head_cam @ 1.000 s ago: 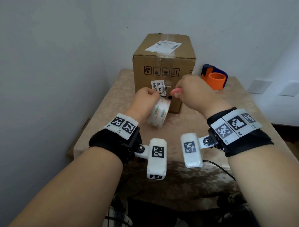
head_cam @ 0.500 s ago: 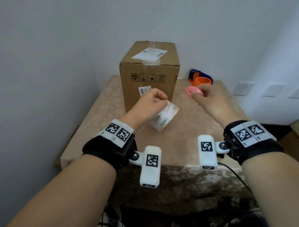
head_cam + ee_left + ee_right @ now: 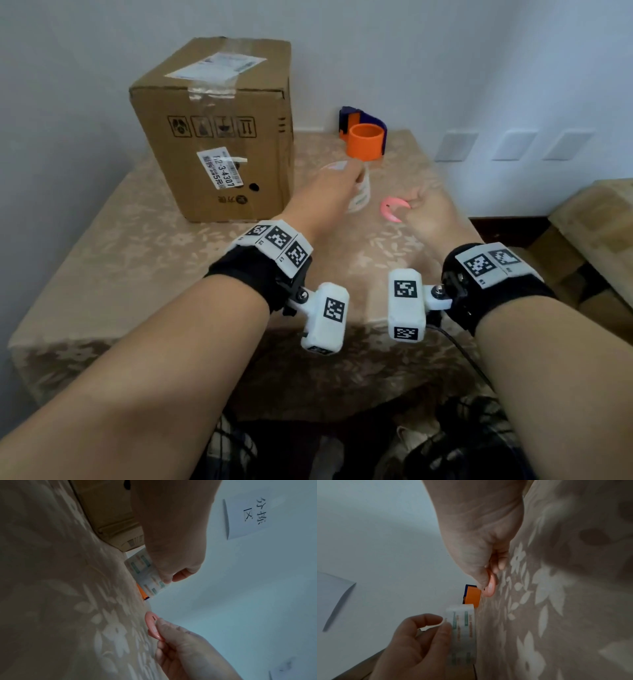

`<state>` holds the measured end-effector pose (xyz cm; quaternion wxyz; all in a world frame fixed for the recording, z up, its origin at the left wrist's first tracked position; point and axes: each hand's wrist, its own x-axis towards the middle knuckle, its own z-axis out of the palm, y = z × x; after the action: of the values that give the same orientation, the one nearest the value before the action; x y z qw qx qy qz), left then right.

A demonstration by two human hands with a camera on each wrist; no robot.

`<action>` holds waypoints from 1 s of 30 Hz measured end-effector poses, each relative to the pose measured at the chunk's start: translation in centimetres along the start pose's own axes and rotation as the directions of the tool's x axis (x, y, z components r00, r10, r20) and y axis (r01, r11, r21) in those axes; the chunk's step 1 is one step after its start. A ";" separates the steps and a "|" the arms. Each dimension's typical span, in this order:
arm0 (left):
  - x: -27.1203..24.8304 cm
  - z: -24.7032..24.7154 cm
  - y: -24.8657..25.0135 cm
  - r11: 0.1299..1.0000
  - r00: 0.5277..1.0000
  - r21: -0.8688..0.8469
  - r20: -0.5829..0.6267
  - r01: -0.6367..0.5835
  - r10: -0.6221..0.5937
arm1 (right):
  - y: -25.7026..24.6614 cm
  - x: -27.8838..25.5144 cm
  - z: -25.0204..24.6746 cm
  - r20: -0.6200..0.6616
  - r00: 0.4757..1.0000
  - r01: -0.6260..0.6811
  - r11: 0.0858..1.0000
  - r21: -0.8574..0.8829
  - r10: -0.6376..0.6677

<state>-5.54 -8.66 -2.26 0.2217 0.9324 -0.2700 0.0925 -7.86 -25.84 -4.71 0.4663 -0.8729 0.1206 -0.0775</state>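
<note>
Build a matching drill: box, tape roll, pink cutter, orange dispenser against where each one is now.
1. box
2. tape roll
3. pink cutter
4. orange dispenser

A. pinched in the right hand
B. back right of the table
C. held by the left hand
D. back left of the table, top taped

Pairs: 1-D, 2-C, 3-A, 4-B

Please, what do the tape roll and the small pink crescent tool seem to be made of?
The tape roll: probably thin plastic film, smooth; it looks translucent white with printed green and orange marks. The pink crescent tool: likely moulded plastic, smooth; even colour, rounded edges, a soft shine.
</note>
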 end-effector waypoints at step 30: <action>-7.3 -12.2 -9.5 0.912 0.899 0.286 -0.408 0.294 -0.162 | -12.6 -4.6 8.5 0.173 0.927 0.320 0.942 0.100 -0.333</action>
<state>-7.07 7.58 2.98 0.1140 0.9468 -0.0895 0.2873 -8.45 -11.02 0.94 0.4866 -0.8672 -0.0735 -0.0754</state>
